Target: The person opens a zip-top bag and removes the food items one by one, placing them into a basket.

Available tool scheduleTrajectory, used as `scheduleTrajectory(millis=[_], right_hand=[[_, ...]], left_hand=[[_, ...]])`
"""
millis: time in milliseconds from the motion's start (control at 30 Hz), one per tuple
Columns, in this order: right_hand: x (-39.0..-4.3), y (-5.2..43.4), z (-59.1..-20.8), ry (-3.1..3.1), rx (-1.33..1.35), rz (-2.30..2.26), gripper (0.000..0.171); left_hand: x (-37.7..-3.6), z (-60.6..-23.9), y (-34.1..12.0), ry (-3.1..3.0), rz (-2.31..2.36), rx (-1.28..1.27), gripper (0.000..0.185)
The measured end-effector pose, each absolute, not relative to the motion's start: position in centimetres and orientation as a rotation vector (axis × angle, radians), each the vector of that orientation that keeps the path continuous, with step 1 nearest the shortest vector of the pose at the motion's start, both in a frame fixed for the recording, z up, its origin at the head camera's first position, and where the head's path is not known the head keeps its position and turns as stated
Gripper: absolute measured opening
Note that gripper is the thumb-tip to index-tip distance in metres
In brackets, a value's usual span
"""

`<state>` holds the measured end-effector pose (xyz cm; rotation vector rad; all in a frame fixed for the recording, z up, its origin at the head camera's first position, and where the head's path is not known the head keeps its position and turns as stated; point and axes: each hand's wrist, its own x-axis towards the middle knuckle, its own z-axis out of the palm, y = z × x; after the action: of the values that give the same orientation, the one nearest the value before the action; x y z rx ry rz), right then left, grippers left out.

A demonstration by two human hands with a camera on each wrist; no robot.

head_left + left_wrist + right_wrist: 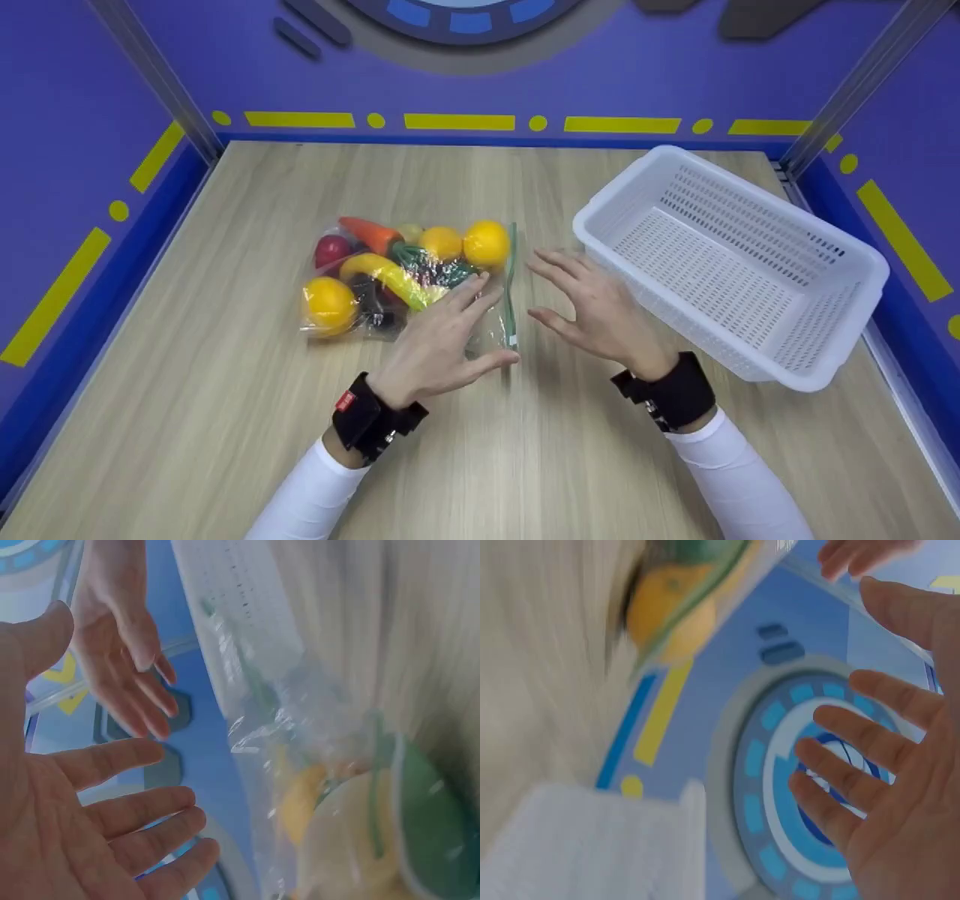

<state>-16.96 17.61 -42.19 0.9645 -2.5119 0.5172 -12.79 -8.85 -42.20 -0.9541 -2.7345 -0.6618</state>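
A clear zip bag (491, 324) lies on the table with its green zip strip (511, 289) on the right side. Inside show a carrot (369, 234), a banana (384, 276), a red round fruit (332, 253), a dark purple piece (375, 306) and several oranges (487, 244). My left hand (442, 341) hovers over the bag's lower right part, fingers extended, covering some of it in the head view. Between the bag and the basket is my right hand (600, 309), its fingers spread and holding nothing. Both palms show bare in the wrist views.
A white perforated basket (637, 277) stands at the right of the wooden table (225, 420), set at an angle, close beside my right hand. Blue panels (465, 97) with yellow markings enclose the table at the back and both sides.
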Motion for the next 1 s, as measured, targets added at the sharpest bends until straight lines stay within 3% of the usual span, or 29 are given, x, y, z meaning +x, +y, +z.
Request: scheduleTrajectory(millis=[233,467,733,1000], right_hand=[[-18.0,16.0,-44.4,-2.599,1.076,0.561,0.052],[-19.9,15.0,-45.1,-2.7,1.112,0.571,0.048],[-21.1,14.3,-44.8,-2.761,1.084,0.595,0.035],[-21.3,14.4,-45.1,-2.782,1.034,0.786,0.023]], left_hand=[[-12.4,-44.6,-7.6,-2.661,-0.49,-0.954,0.075],[-12.5,-45.6,-6.6,-2.588,-0.301,-0.86,0.047],[-12.5,-46.0,-6.1,-2.464,-0.443,-0.856,0.017],[-12.3,-44.8,-6.6,-2.46,-0.678,-0.844,0.008]])
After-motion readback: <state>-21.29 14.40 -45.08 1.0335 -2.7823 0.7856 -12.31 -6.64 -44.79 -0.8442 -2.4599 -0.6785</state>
